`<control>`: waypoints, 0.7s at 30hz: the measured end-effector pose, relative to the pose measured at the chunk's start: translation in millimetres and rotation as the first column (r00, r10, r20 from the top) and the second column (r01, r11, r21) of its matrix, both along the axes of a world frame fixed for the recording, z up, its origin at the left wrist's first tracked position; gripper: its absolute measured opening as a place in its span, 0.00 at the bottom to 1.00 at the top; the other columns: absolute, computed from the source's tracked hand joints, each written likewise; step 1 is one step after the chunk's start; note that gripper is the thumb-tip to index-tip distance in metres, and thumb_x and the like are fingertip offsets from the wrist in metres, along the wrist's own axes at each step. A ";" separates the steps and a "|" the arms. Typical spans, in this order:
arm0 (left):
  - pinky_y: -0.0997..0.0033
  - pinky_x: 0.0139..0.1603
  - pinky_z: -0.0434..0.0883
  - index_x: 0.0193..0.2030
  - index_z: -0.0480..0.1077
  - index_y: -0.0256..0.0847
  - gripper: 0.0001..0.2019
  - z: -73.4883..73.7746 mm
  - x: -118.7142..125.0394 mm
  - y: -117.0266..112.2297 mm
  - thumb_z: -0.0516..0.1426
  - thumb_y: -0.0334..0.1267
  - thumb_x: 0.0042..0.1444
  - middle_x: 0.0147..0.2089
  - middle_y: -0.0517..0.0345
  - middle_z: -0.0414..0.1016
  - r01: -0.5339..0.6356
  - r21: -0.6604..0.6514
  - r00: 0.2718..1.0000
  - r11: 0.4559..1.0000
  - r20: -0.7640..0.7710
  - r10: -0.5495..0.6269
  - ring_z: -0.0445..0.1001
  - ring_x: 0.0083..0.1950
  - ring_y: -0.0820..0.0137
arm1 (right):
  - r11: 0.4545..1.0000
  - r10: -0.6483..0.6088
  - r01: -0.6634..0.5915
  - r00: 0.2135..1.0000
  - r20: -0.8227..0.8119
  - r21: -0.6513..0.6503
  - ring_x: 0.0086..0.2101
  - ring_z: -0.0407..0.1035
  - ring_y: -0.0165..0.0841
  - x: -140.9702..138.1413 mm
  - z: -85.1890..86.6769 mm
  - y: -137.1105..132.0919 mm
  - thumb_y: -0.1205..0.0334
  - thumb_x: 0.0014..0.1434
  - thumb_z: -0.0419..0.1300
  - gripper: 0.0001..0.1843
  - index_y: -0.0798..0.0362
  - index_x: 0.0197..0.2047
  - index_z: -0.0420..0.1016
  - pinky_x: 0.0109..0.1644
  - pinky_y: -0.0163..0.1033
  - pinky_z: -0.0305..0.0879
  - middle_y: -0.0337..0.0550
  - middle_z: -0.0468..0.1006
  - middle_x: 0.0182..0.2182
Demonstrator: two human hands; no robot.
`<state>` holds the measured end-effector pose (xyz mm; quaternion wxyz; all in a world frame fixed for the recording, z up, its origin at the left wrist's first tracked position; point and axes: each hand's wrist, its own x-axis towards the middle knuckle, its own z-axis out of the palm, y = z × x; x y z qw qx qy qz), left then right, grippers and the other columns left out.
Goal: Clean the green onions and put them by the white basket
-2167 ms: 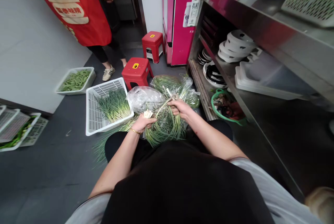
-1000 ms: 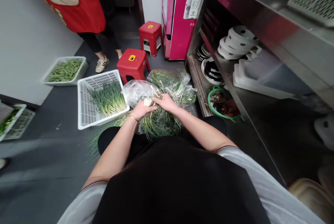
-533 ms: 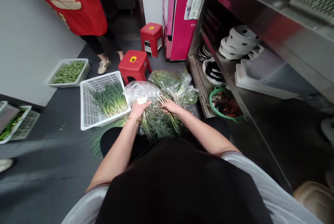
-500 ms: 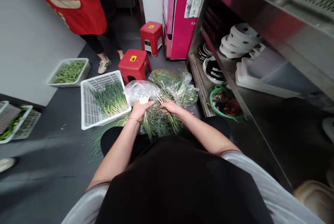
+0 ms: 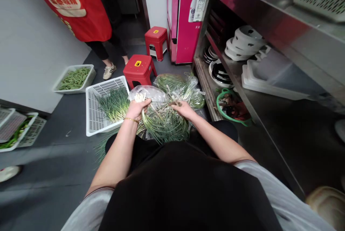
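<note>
My left hand is closed round a bunch of scallions. Their white ends stick up above the fist, and long green leaves trail down to the right. Over the loose scallion pile between my knees, my right hand is pinched, with the fingertips among pale stalks and dry bits. What exactly it grips is too small to make out. A thin dark strand stretches between the two hands. Just beyond them lie clear plastic bags of greens. At left, a white basket holds scallions laid in a row.
Two red stools stand ahead, near a pink fridge. A person in a red apron stands front left by a crate of green beans. On the right, a metal shelf holds dishes above a green basket.
My right hand no longer has green stalks hanging from it. More leaves now trail from the bunch in my left hand, which has shifted slightly left. The view has tilted a little.
</note>
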<state>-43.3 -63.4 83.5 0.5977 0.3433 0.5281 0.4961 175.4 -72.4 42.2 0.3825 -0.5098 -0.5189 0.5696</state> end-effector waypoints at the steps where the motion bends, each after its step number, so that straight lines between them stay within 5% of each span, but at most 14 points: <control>1: 0.81 0.13 0.50 0.25 0.68 0.33 0.15 1.9 0.9 0.7 0.69 0.34 0.33 0.18 0.61 0.65 0.026 0.002 1.000 1.000 0.011 -0.027 0.55 0.15 0.83 | 0.996 0.080 -0.081 0.997 0.021 0.031 0.26 0.64 0.28 -4.5 0.8 -2.4 0.58 0.44 0.64 0.13 0.57 0.33 0.76 0.31 0.33 0.59 0.36 0.72 0.22; 5: 0.82 0.14 0.49 0.30 0.72 0.31 0.17 4.7 2.0 2.4 0.70 0.37 0.34 0.18 0.60 0.67 0.151 0.016 0.982 0.988 0.110 -0.152 0.53 0.14 0.85 | 0.957 0.290 -0.290 0.957 0.012 -0.022 0.21 0.58 0.25 -25.9 4.7 -8.7 0.56 0.39 0.68 0.15 0.57 0.29 0.74 0.27 0.33 0.55 0.31 0.65 0.16; 10: 0.81 0.13 0.46 0.36 0.74 0.30 0.21 -10.2 1.7 -8.0 0.69 0.39 0.35 0.22 0.57 0.71 0.093 -0.018 0.993 0.996 0.078 -0.091 0.50 0.14 0.87 | 0.987 0.097 -0.110 0.989 -0.110 -0.117 0.16 0.47 0.21 -30.9 12.8 -2.4 0.51 0.39 0.70 0.20 0.53 0.23 0.64 0.19 0.31 0.44 0.28 0.57 0.13; 15: 0.77 0.13 0.51 0.29 0.72 0.33 0.18 -33.6 24.1 -36.6 0.70 0.37 0.31 0.19 0.60 0.68 0.193 -0.103 0.977 0.976 -0.067 -0.200 0.55 0.14 0.82 | 0.969 0.092 -0.142 0.966 -0.240 -0.200 0.15 0.43 0.19 -30.9 19.1 3.7 0.51 0.40 0.70 0.22 0.52 0.23 0.61 0.17 0.30 0.36 0.31 0.61 0.15; 21: 0.76 0.13 0.52 0.25 0.66 0.36 0.18 -39.0 35.6 -45.6 0.70 0.35 0.29 0.16 0.66 0.62 0.199 -0.091 0.977 0.976 -0.063 -0.205 0.56 0.15 0.80 | 0.983 0.081 -0.104 0.985 -0.149 -0.150 0.16 0.50 0.21 -28.0 17.7 -2.2 0.54 0.41 0.69 0.17 0.54 0.26 0.67 0.18 0.31 0.45 0.33 0.66 0.18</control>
